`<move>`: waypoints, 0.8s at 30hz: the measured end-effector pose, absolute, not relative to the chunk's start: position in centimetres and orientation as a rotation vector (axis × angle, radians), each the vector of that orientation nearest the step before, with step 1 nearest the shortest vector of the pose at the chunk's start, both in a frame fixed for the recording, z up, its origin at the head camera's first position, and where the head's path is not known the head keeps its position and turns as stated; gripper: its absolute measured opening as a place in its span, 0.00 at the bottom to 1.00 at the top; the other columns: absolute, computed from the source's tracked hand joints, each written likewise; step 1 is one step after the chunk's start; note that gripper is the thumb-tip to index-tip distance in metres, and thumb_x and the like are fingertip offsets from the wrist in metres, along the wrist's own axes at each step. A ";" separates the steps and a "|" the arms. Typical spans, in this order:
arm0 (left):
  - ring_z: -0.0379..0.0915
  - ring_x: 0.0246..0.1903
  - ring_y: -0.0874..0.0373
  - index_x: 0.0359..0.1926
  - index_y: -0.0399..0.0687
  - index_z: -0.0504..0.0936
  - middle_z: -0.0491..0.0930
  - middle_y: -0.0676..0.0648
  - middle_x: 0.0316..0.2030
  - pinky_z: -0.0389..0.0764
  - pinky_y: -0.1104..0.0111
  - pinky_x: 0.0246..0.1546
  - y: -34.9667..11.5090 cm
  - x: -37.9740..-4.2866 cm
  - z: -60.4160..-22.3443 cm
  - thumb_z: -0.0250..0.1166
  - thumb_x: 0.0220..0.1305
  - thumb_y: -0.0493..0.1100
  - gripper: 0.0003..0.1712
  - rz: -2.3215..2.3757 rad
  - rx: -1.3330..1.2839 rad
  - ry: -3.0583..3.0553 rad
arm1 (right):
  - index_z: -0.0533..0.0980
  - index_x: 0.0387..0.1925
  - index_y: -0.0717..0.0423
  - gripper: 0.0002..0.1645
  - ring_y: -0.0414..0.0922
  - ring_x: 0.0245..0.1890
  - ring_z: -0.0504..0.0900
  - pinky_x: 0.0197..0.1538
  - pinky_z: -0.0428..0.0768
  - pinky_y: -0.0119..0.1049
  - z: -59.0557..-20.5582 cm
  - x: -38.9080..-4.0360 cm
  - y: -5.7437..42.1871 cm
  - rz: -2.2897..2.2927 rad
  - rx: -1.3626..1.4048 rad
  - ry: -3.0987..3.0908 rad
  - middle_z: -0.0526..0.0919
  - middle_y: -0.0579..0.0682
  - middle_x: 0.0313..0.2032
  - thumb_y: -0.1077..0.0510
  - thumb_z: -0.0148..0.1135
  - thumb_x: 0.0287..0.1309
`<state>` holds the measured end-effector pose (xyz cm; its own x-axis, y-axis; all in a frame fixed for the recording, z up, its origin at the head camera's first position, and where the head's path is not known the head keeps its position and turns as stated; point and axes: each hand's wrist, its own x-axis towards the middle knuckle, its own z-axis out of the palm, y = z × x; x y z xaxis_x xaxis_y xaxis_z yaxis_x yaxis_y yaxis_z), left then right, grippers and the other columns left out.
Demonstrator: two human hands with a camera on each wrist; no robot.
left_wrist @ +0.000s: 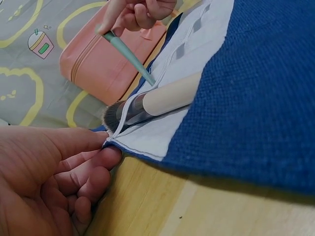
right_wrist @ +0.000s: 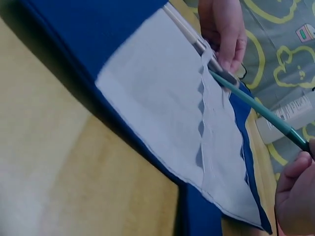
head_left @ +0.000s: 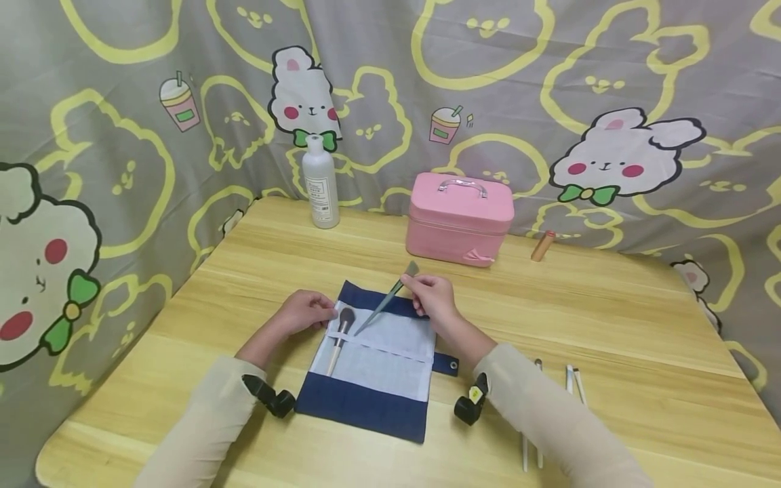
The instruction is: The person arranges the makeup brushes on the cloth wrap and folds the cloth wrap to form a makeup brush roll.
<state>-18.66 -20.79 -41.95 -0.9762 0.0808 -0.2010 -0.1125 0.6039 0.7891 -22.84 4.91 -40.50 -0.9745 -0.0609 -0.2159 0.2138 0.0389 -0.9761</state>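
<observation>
Green brush (head_left: 386, 300) is pinched in R grip (head_left: 433, 296), L grip (head_left: 303, 310) clamped on navy cloth (head_left: 364, 407) edge, btl label (head_left: 318, 196) txt illegible.

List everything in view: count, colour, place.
table: 1, light wood, centre
curtain: at least 1, patterned grey, behind table
brush roll: 1, navy and pale, open on table
dark-bristled brush: 1, pale handle, roll's left side
green brush: 1, green, slanting over roll
loose brushes: several, mostly pale, partly hidden, near right
case: 1, pink, far side
bottle: 1, white, left of case
small cylinder: 1, orange-brown, right of case
sleeves: 2, beige, near side
wrist cameras: 2, black, at sleeve ends
left hand: 1, bare, pinching roll's edge
right hand: 1, bare, holding green brush
</observation>
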 end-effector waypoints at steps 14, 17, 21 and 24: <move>0.74 0.23 0.58 0.37 0.36 0.81 0.79 0.48 0.22 0.74 0.68 0.27 -20.6 -18.6 -41.6 0.64 0.58 0.40 0.10 1.314 -0.056 2.602 | 0.76 0.29 0.66 0.16 0.37 0.11 0.64 0.16 0.65 0.27 -41.0 -24.6 6.0 -1.953 0.122 2.121 0.69 0.47 0.14 0.55 0.66 0.53; 0.74 0.23 0.58 0.37 0.36 0.81 0.79 0.48 0.22 0.74 0.68 0.26 -20.6 -18.7 -41.7 0.64 0.58 0.40 0.10 1.313 -0.054 2.602 | 0.76 0.28 0.66 0.16 0.38 0.11 0.64 0.17 0.65 0.28 -40.8 -24.5 5.8 -1.884 0.076 2.129 0.69 0.47 0.14 0.54 0.67 0.53; 0.74 0.23 0.58 0.37 0.36 0.81 0.79 0.49 0.21 0.74 0.68 0.26 -20.7 -18.6 -41.7 0.64 0.58 0.40 0.10 1.316 -0.055 2.600 | 0.75 0.27 0.65 0.16 0.39 0.11 0.64 0.17 0.65 0.28 -40.7 -24.4 5.2 -1.808 0.038 2.115 0.68 0.47 0.14 0.54 0.66 0.53; 0.73 0.22 0.58 0.36 0.36 0.81 0.79 0.48 0.21 0.74 0.68 0.26 -20.8 -18.6 -41.8 0.65 0.58 0.39 0.09 1.321 -0.063 2.600 | 0.75 0.26 0.63 0.14 0.38 0.12 0.64 0.17 0.65 0.28 -40.7 -24.6 4.9 -1.774 0.024 2.109 0.67 0.47 0.14 0.55 0.66 0.53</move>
